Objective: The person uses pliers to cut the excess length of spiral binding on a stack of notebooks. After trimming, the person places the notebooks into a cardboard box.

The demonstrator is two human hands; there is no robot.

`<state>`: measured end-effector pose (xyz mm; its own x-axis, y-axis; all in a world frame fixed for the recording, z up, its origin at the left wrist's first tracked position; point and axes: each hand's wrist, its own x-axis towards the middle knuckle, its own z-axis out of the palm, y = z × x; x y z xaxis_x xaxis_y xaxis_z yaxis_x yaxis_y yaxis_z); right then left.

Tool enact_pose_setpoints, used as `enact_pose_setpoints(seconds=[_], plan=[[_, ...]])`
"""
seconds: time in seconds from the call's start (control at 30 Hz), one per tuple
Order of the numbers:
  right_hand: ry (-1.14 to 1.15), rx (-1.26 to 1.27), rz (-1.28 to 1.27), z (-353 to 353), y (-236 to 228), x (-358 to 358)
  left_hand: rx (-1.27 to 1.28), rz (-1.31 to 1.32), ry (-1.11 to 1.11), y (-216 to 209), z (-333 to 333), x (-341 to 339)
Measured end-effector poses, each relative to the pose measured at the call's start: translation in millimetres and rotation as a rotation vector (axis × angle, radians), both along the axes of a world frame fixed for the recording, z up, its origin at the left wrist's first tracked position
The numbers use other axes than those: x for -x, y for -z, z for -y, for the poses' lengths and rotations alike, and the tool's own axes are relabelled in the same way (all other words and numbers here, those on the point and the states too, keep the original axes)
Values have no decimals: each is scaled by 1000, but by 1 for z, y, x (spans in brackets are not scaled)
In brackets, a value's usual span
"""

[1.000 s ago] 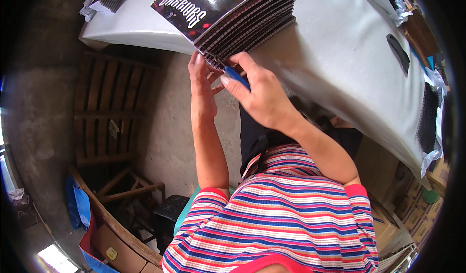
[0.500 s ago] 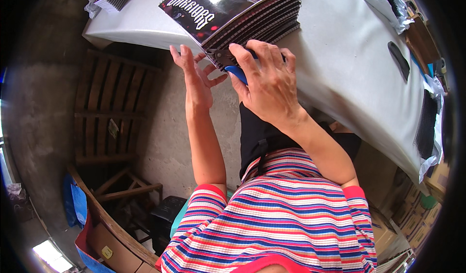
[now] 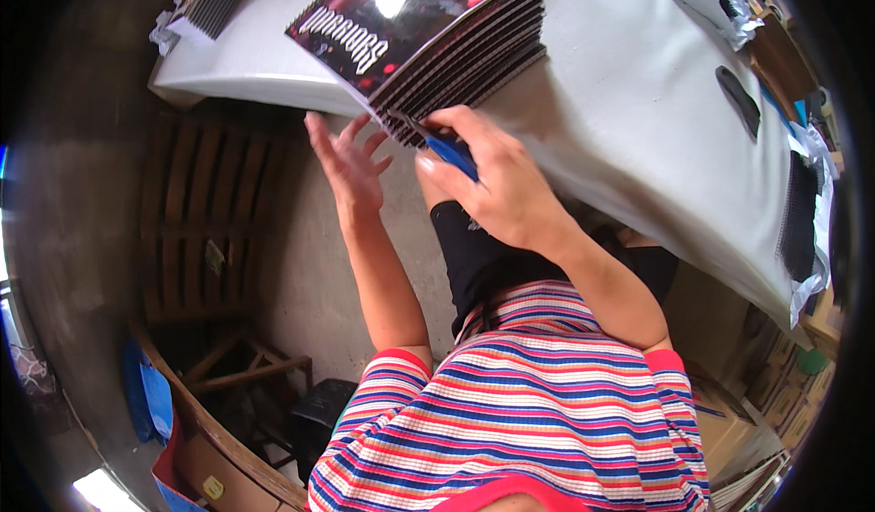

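A stack of spiral-bound notebooks [image 3: 465,52] with glossy dark covers and red patches lies at the near edge of the table, its coil bindings toward me. My right hand [image 3: 501,179] is closed around a blue-handled tool [image 3: 453,157] that looks like pliers. The tool's metal tip reaches the near corner of the stack, at the ends of the coils. Left of that corner, my left hand [image 3: 354,170] is raised and open, fingers spread and slightly blurred, holding nothing.
The table's white cover [image 3: 629,84] extends right, with a dark flat strip [image 3: 738,102] on it. More coil-bound books [image 3: 214,6] sit at the far left. Black coils [image 3: 800,225] in wrapping lie at the right edge. A slatted wooden rack [image 3: 205,211] and a black stool [image 3: 324,412] stand lower left.
My right hand has lowered and turned, so more of the blue handles shows. My left hand has dropped slightly away from the stack's corner. The whole view has shifted a little.
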<state>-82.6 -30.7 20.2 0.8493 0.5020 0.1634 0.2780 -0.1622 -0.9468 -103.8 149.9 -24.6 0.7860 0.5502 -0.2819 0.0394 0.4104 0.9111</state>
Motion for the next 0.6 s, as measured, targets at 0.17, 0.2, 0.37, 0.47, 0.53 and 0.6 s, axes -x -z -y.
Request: enact_pose_setpoints(seconds=[0.17, 0.2, 0.37, 0.47, 0.53, 0.6], plan=[[411, 614, 735, 85, 10, -47, -391, -753, 224, 167, -114, -11], [483, 749, 679, 118, 19, -58, -482, -881, 468, 161, -99, -27], [627, 1155, 435, 167, 25, -72, -984, -850, 1154, 222, -117, -43], [799, 1188, 697, 170, 39, -70, -791, -531, 868, 233, -105, -15], [604, 648, 331, 150, 38, -66, -447, -403, 534, 175, -84, 13], [428, -16, -25, 114, 41, -57, -385, -202, 129, 136, -78, 20]])
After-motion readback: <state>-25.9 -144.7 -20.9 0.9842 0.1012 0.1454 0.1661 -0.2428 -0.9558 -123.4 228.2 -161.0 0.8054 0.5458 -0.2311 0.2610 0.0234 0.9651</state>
